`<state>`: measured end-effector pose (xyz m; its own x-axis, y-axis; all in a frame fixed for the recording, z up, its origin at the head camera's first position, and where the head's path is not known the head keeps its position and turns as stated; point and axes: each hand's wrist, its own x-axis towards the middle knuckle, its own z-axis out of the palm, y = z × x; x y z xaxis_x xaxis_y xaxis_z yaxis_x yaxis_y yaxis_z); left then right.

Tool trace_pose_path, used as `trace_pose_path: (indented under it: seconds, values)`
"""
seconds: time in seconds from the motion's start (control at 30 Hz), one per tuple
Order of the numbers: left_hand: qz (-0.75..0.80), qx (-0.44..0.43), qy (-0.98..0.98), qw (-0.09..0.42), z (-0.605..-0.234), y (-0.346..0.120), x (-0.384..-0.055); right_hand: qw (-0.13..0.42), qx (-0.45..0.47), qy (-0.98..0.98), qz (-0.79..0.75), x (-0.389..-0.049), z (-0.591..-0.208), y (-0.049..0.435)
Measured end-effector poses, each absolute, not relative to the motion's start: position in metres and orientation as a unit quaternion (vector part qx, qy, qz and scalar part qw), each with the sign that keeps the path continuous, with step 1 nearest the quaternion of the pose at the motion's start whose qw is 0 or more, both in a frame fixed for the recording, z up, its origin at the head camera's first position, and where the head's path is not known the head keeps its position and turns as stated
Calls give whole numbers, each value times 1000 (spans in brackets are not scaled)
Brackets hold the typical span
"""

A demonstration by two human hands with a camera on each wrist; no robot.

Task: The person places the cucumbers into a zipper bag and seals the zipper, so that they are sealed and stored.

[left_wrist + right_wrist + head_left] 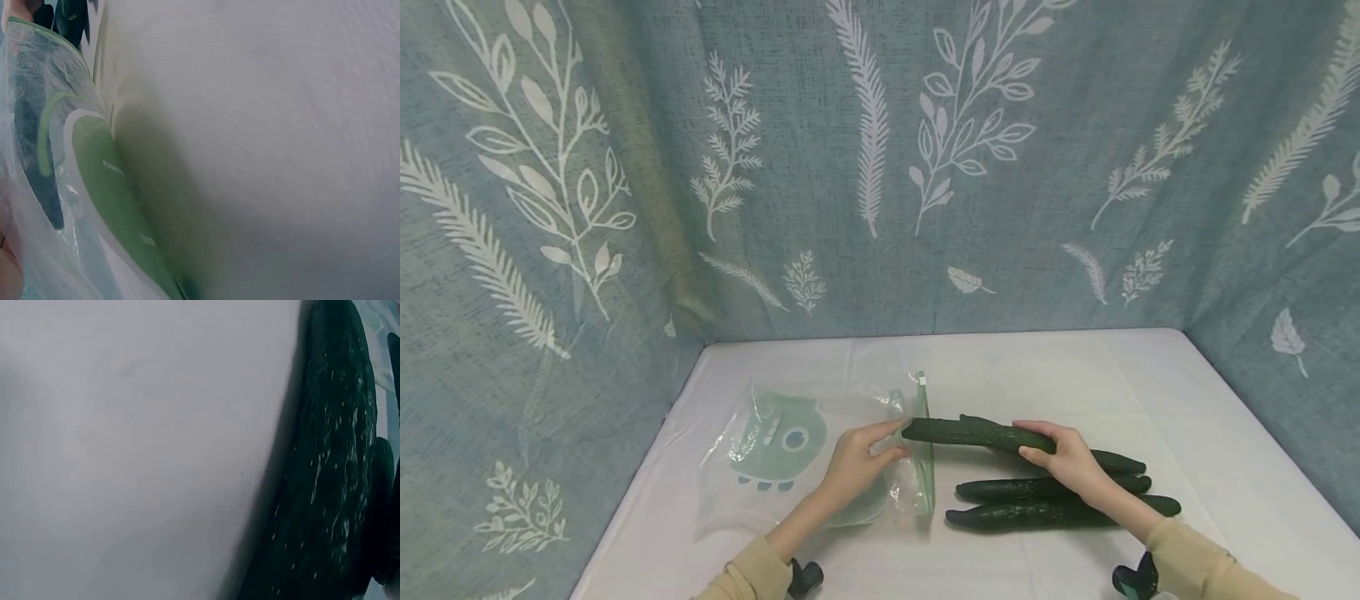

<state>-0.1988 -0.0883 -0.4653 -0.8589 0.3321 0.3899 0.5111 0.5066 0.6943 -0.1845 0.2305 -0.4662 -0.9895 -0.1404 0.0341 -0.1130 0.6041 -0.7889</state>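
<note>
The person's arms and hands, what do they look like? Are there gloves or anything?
No gloves! The left hand and right hand are bare. Both arms have plain tan sleeves, the left sleeve and the right sleeve, with soft folds. A small black thing shows beside each sleeve, left and right.

On the head feed I see soft, even light across the white tabletop (1037,375), glare streaking the clear bag (793,454). My wrist feeds run dimmer and greyer: a broad, soft-edged shadow beside the bag at left, bright glints speckling a cucumber (334,456) at right.
</note>
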Motion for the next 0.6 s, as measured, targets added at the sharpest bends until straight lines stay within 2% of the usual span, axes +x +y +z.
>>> trace_pose_path:
  seconds: [0.6]
  values:
    - [-437,-249,-858,109,-467,-84,-198,17,-83,891,-445,-189,-472,194]
